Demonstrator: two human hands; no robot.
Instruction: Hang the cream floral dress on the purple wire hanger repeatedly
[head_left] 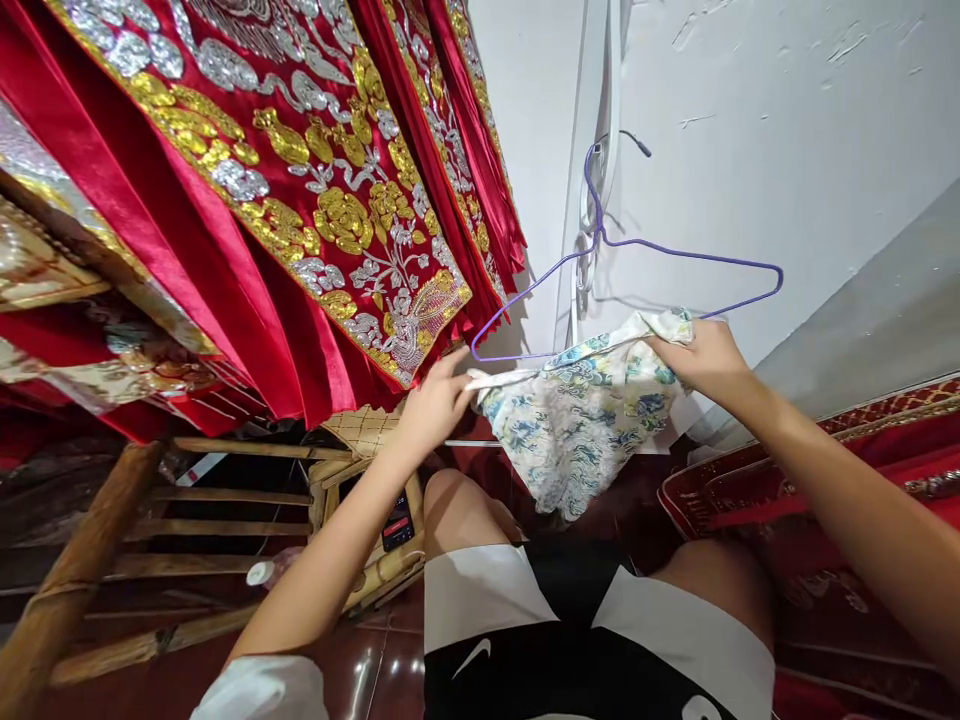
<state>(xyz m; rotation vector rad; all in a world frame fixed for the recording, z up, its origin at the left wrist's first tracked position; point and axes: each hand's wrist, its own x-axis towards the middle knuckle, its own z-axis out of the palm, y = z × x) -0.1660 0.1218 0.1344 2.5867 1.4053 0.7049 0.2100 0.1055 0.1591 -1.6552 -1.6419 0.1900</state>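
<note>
A pale floral cloth with blue and green flowers is stretched between my two hands. My left hand pinches its left end, fingers closed on the hem. My right hand grips its upper right corner. The cloth's top edge lies along the bottom bar of a purple wire hanger, which hangs by its hook from a white fitting on the wall. The rest of the cloth droops down over my knees.
Red satin garments with gold and silver embroidery hang at the left. Below them stands a bamboo chair with a phone on it. More red embroidered fabric lies at the right. The white wall is straight ahead.
</note>
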